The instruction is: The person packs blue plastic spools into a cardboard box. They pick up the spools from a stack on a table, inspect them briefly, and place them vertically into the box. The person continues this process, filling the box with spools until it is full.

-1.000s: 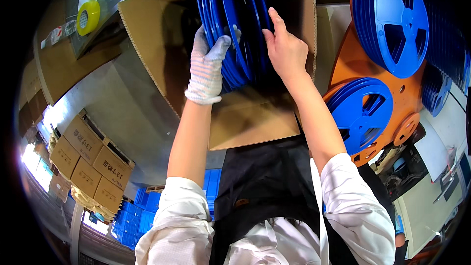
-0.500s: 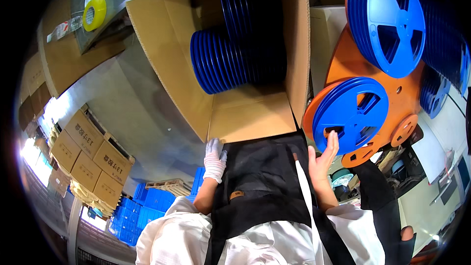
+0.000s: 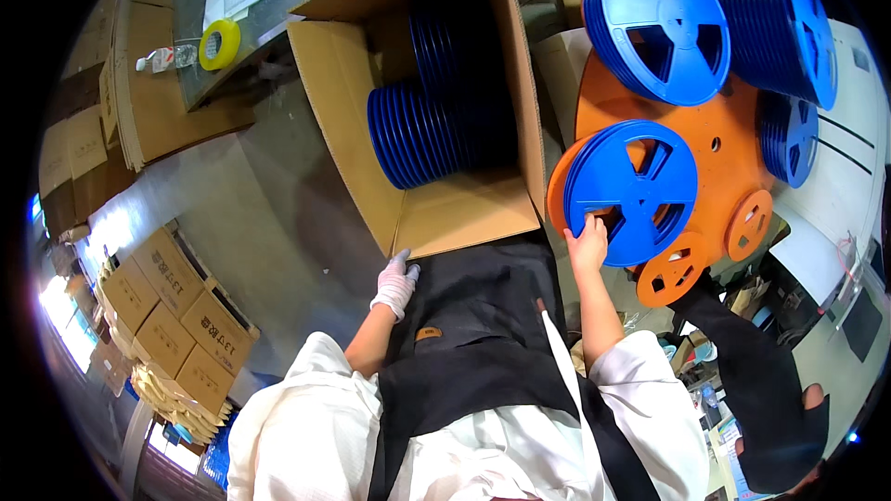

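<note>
My gloved left hand [image 3: 395, 286] has its fingers stretched out at the near left corner of an open cardboard box [image 3: 469, 223]. Inside lie two rows of dark blue plastic reels [image 3: 418, 134], standing on edge; deeper ones are lost in shadow. To the right of the box, my bare right hand [image 3: 588, 246] is closed on the near rim of a blue reel [image 3: 640, 187], fingers at its window and thumb outside. That reel tops a short stack on an orange round plate of a large orange turntable [image 3: 710, 162].
More blue reel stacks [image 3: 664, 23] stand on the turntable, with bare orange plates [image 3: 673, 269] near me. Another person's black sleeve [image 3: 742, 371] reaches in at lower right. Yellow tape [image 3: 220, 44] and a bottle [image 3: 169, 58] lie left; stacked cartons [image 3: 176, 320] sit farther off.
My right hand has closed from spread fingers onto the near rim of the blue reel. My left hand stays by the box corner. The whole view has shifted.
</note>
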